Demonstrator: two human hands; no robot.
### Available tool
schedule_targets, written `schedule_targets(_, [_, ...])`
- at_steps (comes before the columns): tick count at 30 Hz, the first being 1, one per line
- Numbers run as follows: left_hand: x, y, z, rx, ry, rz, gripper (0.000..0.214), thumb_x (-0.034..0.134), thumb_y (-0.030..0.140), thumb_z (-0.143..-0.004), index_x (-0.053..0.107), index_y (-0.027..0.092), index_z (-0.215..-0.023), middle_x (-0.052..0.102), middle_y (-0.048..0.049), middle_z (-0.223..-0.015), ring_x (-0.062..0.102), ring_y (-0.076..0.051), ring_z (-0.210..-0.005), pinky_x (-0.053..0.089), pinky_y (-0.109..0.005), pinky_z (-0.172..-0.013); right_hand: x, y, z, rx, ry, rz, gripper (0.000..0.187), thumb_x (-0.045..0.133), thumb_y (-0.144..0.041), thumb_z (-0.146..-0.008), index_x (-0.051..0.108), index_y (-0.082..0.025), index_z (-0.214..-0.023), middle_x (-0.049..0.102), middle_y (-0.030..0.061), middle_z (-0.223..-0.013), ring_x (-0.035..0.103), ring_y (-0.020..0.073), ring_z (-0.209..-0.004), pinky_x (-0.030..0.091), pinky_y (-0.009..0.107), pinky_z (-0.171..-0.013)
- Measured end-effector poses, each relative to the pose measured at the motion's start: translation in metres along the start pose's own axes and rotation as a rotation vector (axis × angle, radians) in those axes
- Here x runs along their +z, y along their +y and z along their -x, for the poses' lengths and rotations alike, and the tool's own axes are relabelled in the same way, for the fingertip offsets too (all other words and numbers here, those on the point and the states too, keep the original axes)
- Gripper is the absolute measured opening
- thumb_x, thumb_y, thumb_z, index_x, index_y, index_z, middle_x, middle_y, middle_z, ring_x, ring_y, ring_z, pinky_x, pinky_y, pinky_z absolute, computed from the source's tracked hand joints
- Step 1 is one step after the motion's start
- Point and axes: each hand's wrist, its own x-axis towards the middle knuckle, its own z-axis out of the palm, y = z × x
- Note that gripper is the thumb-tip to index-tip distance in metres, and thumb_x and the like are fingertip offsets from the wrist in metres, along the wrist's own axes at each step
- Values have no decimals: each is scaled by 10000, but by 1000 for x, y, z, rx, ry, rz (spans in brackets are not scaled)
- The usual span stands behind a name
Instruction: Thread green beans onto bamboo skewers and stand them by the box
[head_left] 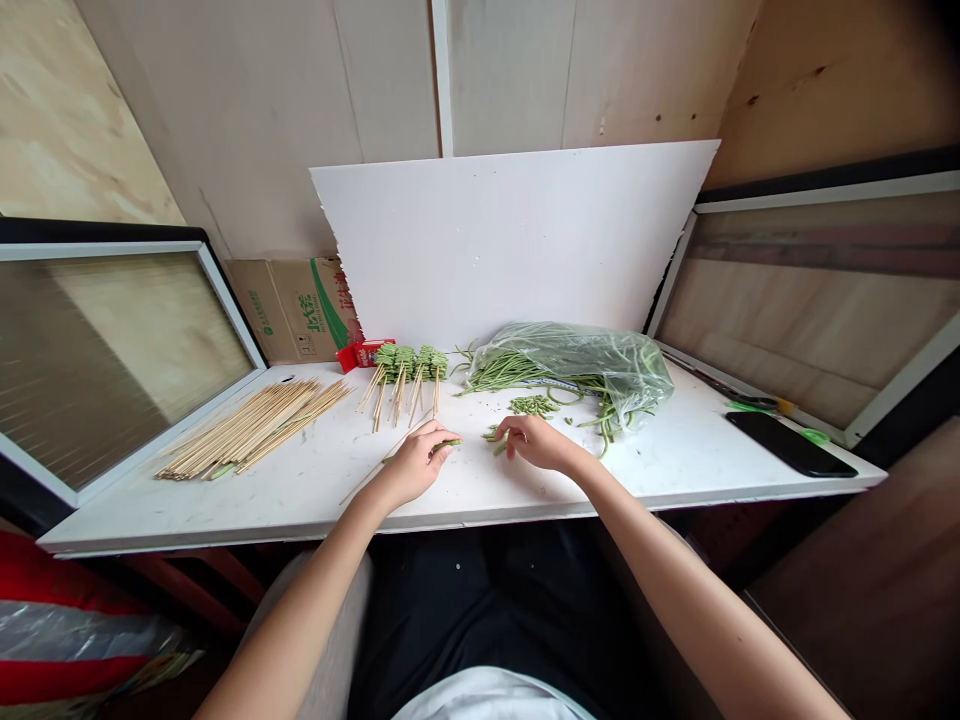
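Note:
My left hand [415,462] is closed around a cut piece of green bean [448,443], whose end sticks out past the fingertips. A thin bamboo skewer [362,486] runs slantwise by this hand, partly hidden by it; whether the hand grips it too, I cannot tell. My right hand [534,441] is bent down over a few short bean pieces [489,434], its fingers slightly apart and touching or nearly touching them. Just beyond it lies a small heap of cut bean pieces [533,405].
Bundles of skewered beans [409,362] stand at the back, beside a red box [365,353]. Many bare skewers [251,425] lie left. A clear plastic bag [577,355] of long beans sits back right. A black phone [790,444] lies near the white table's [697,470] right end.

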Motion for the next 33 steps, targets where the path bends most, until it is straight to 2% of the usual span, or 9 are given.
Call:
schedule_targets(4, [-2,-2,1,3,-2,3,331,484,357,-1057,730,226,-1234,659,-98,-1170,653,-212,-989,539,-333,-865,-7,-15,3,276,200,241,434,500,-45,-889,722,-142,-1249,790,149,-1040,725,273,-990,503,307,-791])
schedule_targets(7, [-3,-3,2,-14,-3,2,336,476,366,-1060,721,239,-1252,656,-93,-1184,652,-210,-973,536,-311,-791,-22,-21,6,414,336,306,452,497,-79,-903,705,-168,-1294,781,145,-1105,712,288,-1036,493,307,-794])
schedule_targets(13, [-2,-2,2,-18,-3,-15,321,479,344,-1059,728,237,-1231,664,-90,-1180,656,-217,-1005,530,-339,-875,-40,-4,5,399,249,60,391,492,-47,-832,748,-150,-1110,800,88,-894,706,222,-869,454,252,-670])
schedule_targets(17, [-1,1,1,-10,-9,-10,313,489,330,-1056,733,223,-1221,672,-95,-1169,659,-220,-1020,526,-351,-907,-30,12,2,491,93,28,447,514,-25,-792,715,-140,-1174,794,89,-848,676,201,-660,454,271,-616])
schedule_targets(19, [-1,1,0,-18,-12,-9,313,492,332,-1055,733,220,-1221,674,-95,-1169,660,-220,-1017,529,-346,-891,-25,12,3,476,99,14,508,509,-26,-798,681,-145,-1261,800,112,-978,666,184,-599,468,285,-621])
schedule_targets(22, [-3,0,0,-23,-10,-13,314,495,336,-1054,731,227,-1231,674,-91,-1176,661,-214,-1000,533,-341,-876,-25,5,4,405,320,119,514,495,-37,-827,666,-160,-1297,765,147,-1177,712,204,-735,467,287,-663])
schedule_targets(25, [-4,-1,1,-19,-1,-12,317,497,342,-1053,731,236,-1238,674,-92,-1181,662,-211,-980,540,-324,-823,-29,-1,4,377,454,139,403,485,-59,-850,719,-164,-1161,790,122,-1068,715,232,-884,445,271,-677])
schedule_targets(30, [-4,1,1,-11,-2,-15,320,489,337,-1055,737,226,-1223,675,-94,-1167,660,-214,-990,538,-334,-859,-30,8,1,379,395,53,369,462,-53,-830,735,-185,-1042,799,70,-913,705,230,-900,434,259,-661])
schedule_targets(33, [-3,1,1,-17,-10,-9,317,490,336,-1054,736,234,-1226,673,-88,-1175,657,-211,-994,535,-333,-869,-22,18,-1,398,257,57,402,495,-37,-791,732,-178,-1084,788,77,-848,709,236,-868,445,260,-656])
